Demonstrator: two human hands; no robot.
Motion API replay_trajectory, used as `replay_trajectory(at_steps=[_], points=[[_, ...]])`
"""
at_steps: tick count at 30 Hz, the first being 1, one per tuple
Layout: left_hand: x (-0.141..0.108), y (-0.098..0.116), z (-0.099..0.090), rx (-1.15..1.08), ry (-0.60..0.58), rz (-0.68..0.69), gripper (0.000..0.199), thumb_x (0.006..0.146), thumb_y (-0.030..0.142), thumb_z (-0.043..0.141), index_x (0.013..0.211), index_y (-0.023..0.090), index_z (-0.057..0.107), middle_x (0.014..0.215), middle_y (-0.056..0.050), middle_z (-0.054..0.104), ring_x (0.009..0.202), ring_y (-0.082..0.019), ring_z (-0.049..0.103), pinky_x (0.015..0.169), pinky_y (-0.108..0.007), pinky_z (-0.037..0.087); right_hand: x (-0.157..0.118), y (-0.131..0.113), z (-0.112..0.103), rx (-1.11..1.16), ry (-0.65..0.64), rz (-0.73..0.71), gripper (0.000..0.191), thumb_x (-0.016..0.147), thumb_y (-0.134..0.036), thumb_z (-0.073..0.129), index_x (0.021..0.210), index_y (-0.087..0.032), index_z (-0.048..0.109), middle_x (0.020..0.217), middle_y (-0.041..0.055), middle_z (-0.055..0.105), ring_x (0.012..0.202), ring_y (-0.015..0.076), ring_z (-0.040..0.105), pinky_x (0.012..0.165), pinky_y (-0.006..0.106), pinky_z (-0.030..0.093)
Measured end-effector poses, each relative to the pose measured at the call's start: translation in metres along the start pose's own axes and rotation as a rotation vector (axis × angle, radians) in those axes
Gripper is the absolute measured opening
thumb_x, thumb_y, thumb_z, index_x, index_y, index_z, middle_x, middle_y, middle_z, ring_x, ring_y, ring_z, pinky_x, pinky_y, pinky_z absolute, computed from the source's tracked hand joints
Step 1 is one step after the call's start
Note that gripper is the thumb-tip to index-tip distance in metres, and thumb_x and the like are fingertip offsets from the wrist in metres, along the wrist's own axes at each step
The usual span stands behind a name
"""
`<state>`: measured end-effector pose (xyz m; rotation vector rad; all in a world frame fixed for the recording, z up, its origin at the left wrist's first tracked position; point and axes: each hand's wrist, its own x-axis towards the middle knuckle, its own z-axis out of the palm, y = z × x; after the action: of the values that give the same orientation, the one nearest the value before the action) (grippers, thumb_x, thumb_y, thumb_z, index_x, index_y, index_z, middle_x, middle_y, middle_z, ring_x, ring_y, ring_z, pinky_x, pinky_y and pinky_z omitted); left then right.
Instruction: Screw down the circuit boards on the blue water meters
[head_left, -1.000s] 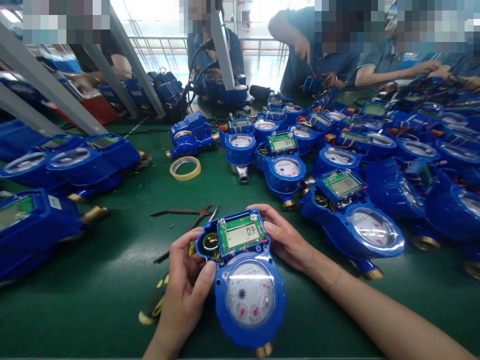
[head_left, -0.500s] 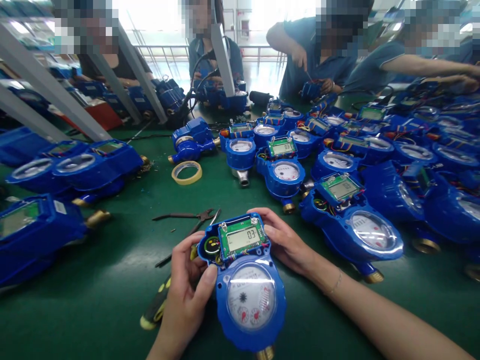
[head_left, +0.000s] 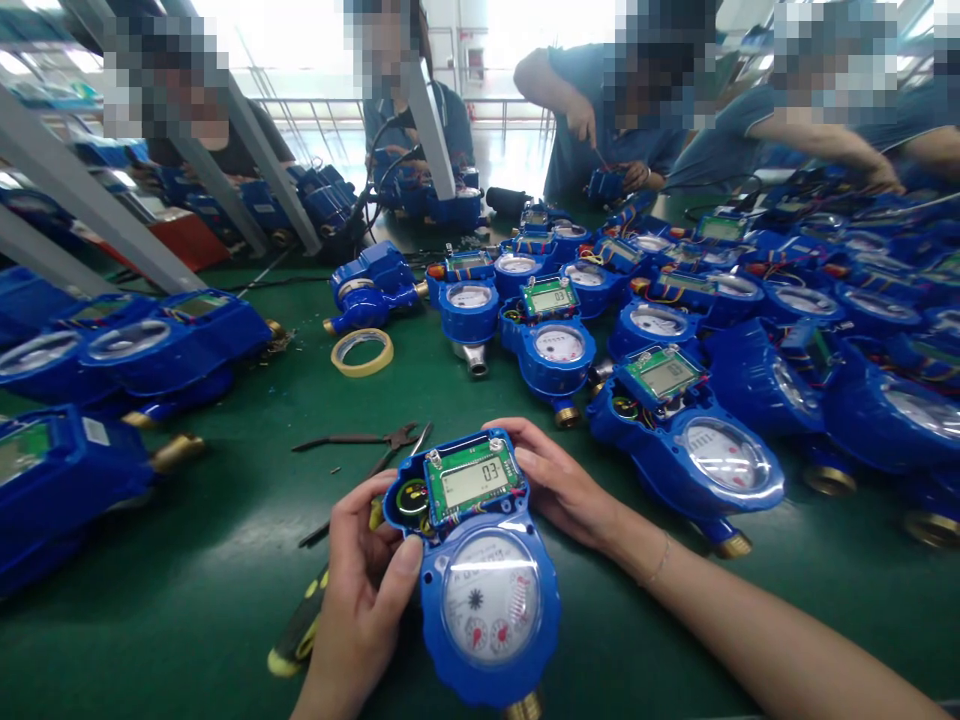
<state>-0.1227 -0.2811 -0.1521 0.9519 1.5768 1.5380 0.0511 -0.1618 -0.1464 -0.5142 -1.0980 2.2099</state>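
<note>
My left hand (head_left: 361, 600) grips the lower left side of a blue water meter (head_left: 489, 610), with the thumb pressed against its casing. My right hand (head_left: 559, 480) holds the meter's upper right edge. A green circuit board with an LCD showing 03 (head_left: 472, 478) sits in the meter's open upper housing. A brass pipe fitting (head_left: 523, 708) shows at the bottom of the meter. A yellow-and-black screwdriver handle (head_left: 296, 622) lies under my left hand, partly hidden. Dark pliers (head_left: 367, 441) lie just beyond the meter.
Several blue meters with exposed wiring crowd the green work mat (head_left: 225, 620) on both sides. A roll of yellow tape (head_left: 362, 352) lies ahead. Co-workers handle meters across the bench, one holding a small screwdriver (head_left: 598, 155). Grey metal frame bars (head_left: 90, 180) slant at upper left.
The whole scene has shifted slightly left and up in the view as my head moved. The meter stays in both hands. A co-worker's arm at upper right has shifted.
</note>
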Motion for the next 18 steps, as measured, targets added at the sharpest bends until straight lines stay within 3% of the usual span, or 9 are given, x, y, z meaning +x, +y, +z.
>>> replay_trajectory(at_steps=[13,18], points=[[-0.0029,0.0066,0.0031,0.038,0.026,-0.031,0.043,0.083,0.041,0.058,0.121,0.026,0.043,0.126,-0.007,0.05,0.11,-0.023,0.056,0.081,-0.029,0.052,-0.0009,-0.0004,0.0006,0.019,0.002,-0.002,0.038,0.087,-0.037,0.067,0.119,-0.023,0.054,0.112,0.0056,0.058,0.101,0.0182,0.056,0.086,0.03,0.045],[0.0013,-0.003,-0.0057,0.036,-0.026,0.038,0.045,0.08,0.04,0.063,0.12,0.027,0.045,0.123,-0.006,0.053,0.11,-0.023,0.056,0.077,-0.028,0.054,-0.0013,0.0006,0.0006,0.013,-0.01,-0.008,0.037,0.088,-0.037,0.066,0.12,-0.023,0.054,0.115,0.006,0.057,0.101,0.0185,0.056,0.086,0.03,0.045]])
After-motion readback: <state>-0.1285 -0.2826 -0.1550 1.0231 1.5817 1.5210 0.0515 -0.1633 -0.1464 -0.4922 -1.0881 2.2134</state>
